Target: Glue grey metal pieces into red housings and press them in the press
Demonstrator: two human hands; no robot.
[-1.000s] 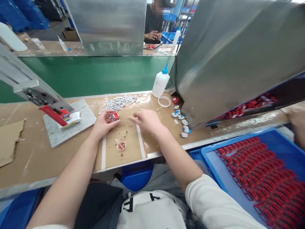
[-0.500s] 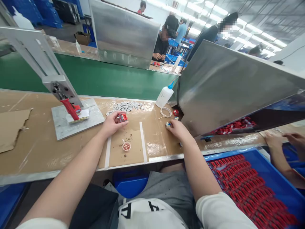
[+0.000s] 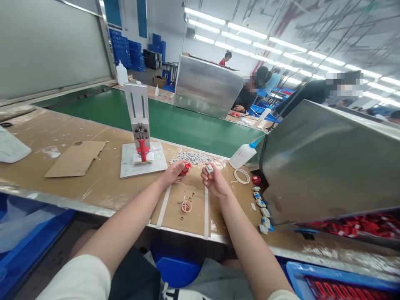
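My left hand point(image 3: 172, 173) grips a small red plastic part point(image 3: 186, 167) just above the brown bench. My right hand point(image 3: 213, 181) is raised beside it, pinching a small white and grey piece point(image 3: 209, 168) between fingertips. The two hands are close together, a few centimetres apart. Below them sits a tiny pink cup point(image 3: 186, 206) with a stick in it, between two white tape strips. A heap of small grey pieces point(image 3: 190, 157) lies just beyond the hands.
A small press with a red handle point(image 3: 142, 149) stands on a grey plate to the left. A white squeeze bottle point(image 3: 243, 155), a tape ring point(image 3: 241, 176) and a row of small white-blue parts point(image 3: 261, 209) lie right, beside a metal hood point(image 3: 325, 162). Green conveyor point(image 3: 175, 123) behind; other people work across it.
My right hand picked a small white piece from the row at the right and brought it up beside my left hand. The camera view has tilted up and swung left.
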